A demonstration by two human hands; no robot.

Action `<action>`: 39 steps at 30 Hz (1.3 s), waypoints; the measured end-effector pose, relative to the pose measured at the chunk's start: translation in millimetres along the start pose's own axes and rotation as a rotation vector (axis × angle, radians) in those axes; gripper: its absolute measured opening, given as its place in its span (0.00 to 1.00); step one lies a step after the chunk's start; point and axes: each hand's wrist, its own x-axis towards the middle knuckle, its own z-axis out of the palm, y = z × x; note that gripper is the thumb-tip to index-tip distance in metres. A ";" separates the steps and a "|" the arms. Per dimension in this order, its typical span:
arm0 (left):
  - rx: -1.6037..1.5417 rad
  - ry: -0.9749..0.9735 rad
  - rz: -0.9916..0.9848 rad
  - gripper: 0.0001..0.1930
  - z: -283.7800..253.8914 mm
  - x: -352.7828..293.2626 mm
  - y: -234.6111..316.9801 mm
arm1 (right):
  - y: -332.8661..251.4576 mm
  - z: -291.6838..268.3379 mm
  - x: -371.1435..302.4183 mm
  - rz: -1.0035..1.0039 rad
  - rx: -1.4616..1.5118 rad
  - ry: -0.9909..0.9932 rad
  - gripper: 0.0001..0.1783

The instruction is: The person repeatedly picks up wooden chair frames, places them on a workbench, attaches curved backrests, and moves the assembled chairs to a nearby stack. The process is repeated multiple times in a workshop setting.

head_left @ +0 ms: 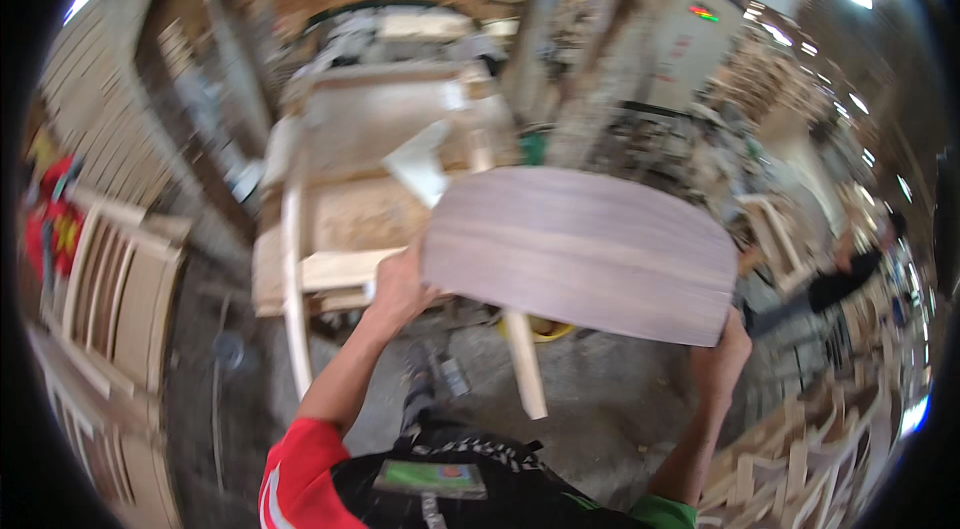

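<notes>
A curved wooden panel (585,251), pale brown with a straight near edge and a rounded far edge, is held up in front of me. Its left end is gripped by my left hand (402,284), and my right hand (722,354) holds the lower right corner. The fingers of both hands are partly hidden behind the wood. Beyond and to the left, partly covered by the panel, stands a wooden workbench (345,204) with long light strips sticking out toward me. On it lies a white sheet (420,164).
Slatted wooden frames (115,309) stand at the left. Many curved wooden parts (800,449) are piled at the lower right. A grey cabinet (690,44) with a lit display rises behind. Another person (845,284) is at the far right. A wooden strip (525,364) juts out below the panel.
</notes>
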 end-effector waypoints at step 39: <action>0.490 0.384 -0.290 0.26 -103.0 167.7 -339.7 | -183.4 505.6 223.5 -0.259 0.198 -0.177 0.21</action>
